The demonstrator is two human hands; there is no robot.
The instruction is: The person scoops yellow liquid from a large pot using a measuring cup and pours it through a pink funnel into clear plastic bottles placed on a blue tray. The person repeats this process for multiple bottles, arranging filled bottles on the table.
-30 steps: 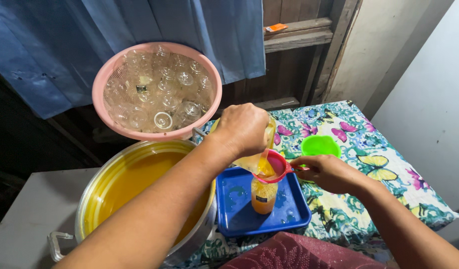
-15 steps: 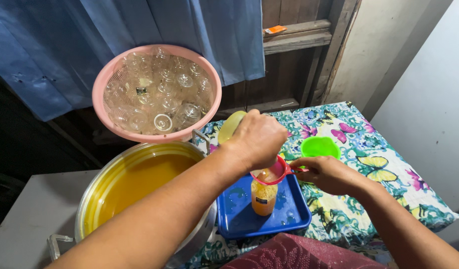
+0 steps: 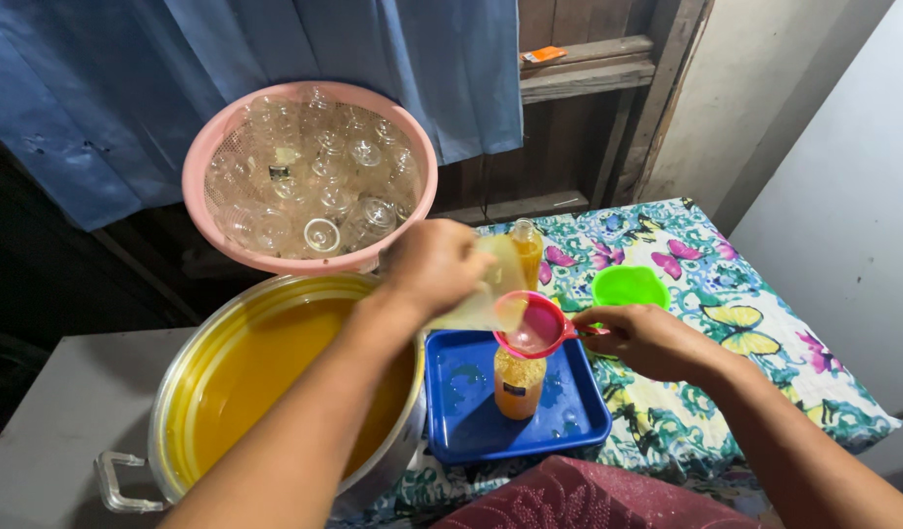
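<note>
Left hand [image 3: 434, 263] closed around tilted translucent cup [image 3: 490, 294] over pink funnel [image 3: 536, 326], right hand [image 3: 647, 340] pinching funnel handle, funnel seated in small bottle [image 3: 519, 382] of orange liquid standing on blue tray [image 3: 471, 411] beside large pot [image 3: 275, 382]

**Pouring yellow liquid through a funnel into a bottle**

The left hand [image 3: 434, 264] grips a pale cup [image 3: 486, 294] and tilts it over a red funnel [image 3: 535, 328]. The right hand [image 3: 647, 341] holds the funnel by its handle, with the funnel sitting on the mouth of a small bottle [image 3: 519, 384] holding orange-yellow liquid. The bottle stands upright in a blue tray [image 3: 471, 411] on a flowered tablecloth [image 3: 726, 294]. Just left of the tray is a big metal pot [image 3: 265, 382] of yellow liquid. Behind it a pink basket [image 3: 201, 171] holds clear empty bottles. A green bowl [image 3: 630, 286] and another filled bottle [image 3: 527, 250] stand beyond the tray. A blue curtain [image 3: 275, 49] hangs behind.
</note>
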